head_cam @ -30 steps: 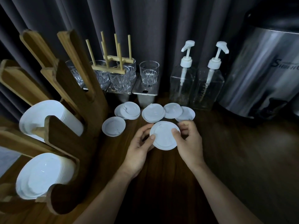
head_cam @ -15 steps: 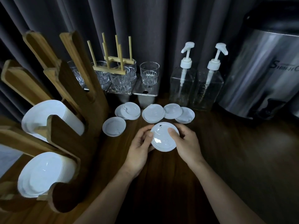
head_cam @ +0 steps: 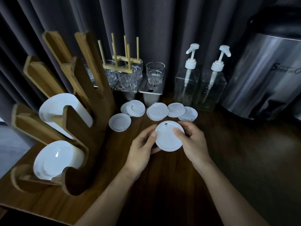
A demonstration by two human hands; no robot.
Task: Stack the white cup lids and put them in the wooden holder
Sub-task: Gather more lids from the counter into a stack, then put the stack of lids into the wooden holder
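Both hands hold one lid just above the table. The left hand pinches its left rim, thumb on top; the right hand curls round the right rim, thumb pressing the face. The lid looks light, thin and easily bent, so rim grips suit it. Beyond lie loose lids; the holder stands left, two slots filled.

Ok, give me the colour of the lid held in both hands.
Plain white lid, shown best in the head view.
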